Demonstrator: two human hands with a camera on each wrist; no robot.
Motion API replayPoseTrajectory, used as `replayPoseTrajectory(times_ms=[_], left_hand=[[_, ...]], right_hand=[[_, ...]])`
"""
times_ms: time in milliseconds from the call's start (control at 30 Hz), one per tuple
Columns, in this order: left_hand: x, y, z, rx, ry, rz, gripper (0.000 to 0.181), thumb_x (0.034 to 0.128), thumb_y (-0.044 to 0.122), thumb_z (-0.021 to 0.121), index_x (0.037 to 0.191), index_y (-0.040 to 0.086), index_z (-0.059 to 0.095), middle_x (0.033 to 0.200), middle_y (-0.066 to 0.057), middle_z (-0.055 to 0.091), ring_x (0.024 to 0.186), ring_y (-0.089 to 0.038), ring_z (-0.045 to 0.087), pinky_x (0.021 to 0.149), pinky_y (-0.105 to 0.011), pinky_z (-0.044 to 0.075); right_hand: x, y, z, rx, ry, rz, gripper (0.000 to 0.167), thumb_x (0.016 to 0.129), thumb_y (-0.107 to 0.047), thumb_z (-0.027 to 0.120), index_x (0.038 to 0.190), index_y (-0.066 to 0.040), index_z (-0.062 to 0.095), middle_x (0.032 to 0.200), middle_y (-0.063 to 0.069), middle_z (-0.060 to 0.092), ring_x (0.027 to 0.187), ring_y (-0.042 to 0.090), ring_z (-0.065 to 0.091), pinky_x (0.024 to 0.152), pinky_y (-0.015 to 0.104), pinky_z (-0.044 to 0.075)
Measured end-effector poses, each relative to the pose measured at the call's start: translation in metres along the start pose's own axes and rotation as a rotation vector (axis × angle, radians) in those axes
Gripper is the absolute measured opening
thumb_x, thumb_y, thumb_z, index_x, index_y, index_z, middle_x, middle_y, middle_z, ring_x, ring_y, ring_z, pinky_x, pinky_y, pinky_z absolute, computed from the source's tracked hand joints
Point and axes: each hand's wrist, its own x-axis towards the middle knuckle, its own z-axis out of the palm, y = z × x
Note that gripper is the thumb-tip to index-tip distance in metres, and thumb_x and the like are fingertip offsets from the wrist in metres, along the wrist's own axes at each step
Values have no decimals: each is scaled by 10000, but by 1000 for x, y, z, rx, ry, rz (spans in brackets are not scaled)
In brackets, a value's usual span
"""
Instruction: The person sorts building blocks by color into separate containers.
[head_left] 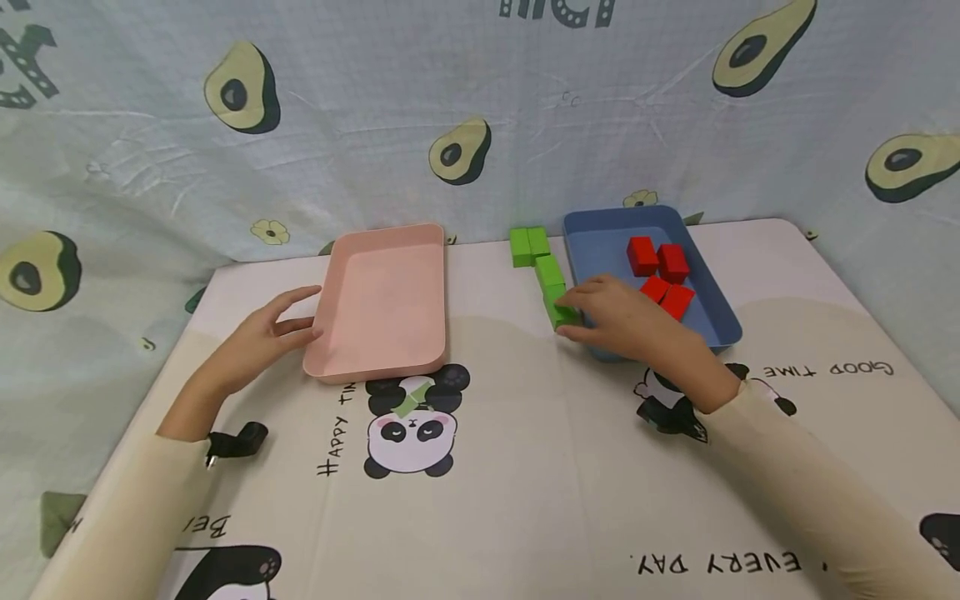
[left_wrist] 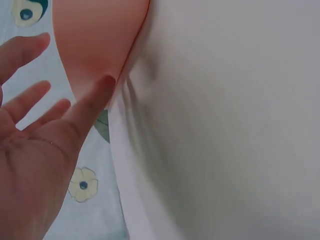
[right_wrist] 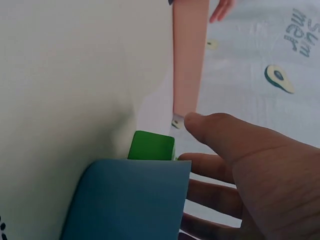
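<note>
Several green blocks (head_left: 550, 273) stand in a crooked row left of the blue tray (head_left: 720, 310). My right hand (head_left: 626, 321) reaches over that tray's left side, thumb and fingers apart beside the nearest green block (head_left: 558, 313). In the right wrist view this green block (right_wrist: 152, 146) shows beyond the blue tray wall (right_wrist: 132, 200), near the fingers of my right hand (right_wrist: 250, 175); contact is unclear. My left hand (head_left: 255, 343) is spread at the left edge of the pink tray (head_left: 390, 300); in the left wrist view a fingertip of the left hand (left_wrist: 45, 140) meets its wall (left_wrist: 95, 55).
Red blocks (head_left: 672, 263) lie inside the blue tray. The pink tray holds nothing. A printed cloth (head_left: 510, 467) with pandas covers the table, and an avocado-patterned curtain (head_left: 360, 108) hangs behind it.
</note>
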Motion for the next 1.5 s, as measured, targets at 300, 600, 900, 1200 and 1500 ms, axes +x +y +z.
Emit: replayPoseTrajectory(times_ms=[300, 600, 900, 1200, 1500], left_hand=[[8, -21, -6, -136, -43, 60, 597, 985, 225, 700, 1524, 111, 471, 1665, 42, 276, 1303, -64, 553, 963, -136, 498], [12, -26, -5, -220, -81, 114, 614, 980, 138, 697, 1516, -12, 440, 1683, -1, 240, 1224, 67, 542, 950, -153, 519], [11, -26, -3, -289, -94, 103, 623, 983, 108, 684, 1527, -23, 411, 1691, -2, 213, 1220, 79, 530, 950, -158, 520], [13, -29, -3, -325, -103, 105, 605, 988, 80, 668, 1529, -15, 414, 1694, -5, 200, 1212, 70, 544, 951, -160, 521], [13, -33, -3, -358, -107, 99, 609, 987, 58, 662, 1536, -5, 406, 1697, 14, 192, 1214, 83, 538, 951, -152, 517]], right_hand=[[7, 3, 3, 77, 19, -12, 427, 856, -157, 833, 1233, 6, 715, 1200, 161, 722, 1264, 442, 537, 1075, 562, 461], [12, 9, 4, 56, -1, 40, 617, 823, -218, 871, 1341, 19, 635, 1361, 229, 616, 1334, 460, 450, 1138, 582, 376], [23, 7, 6, 32, -88, 66, 787, 789, -288, 898, 1450, -32, 557, 1364, 191, 630, 1335, 455, 444, 1179, 680, 208], [31, -1, 8, -90, -63, 106, 804, 763, -307, 918, 1466, -135, 568, 1059, 69, 759, 1376, 476, 376, 1186, 727, 30], [38, 15, -1, -115, -109, -65, 720, 786, -353, 894, 1404, -105, 622, 1331, 165, 627, 1306, 426, 428, 1139, 562, 346]])
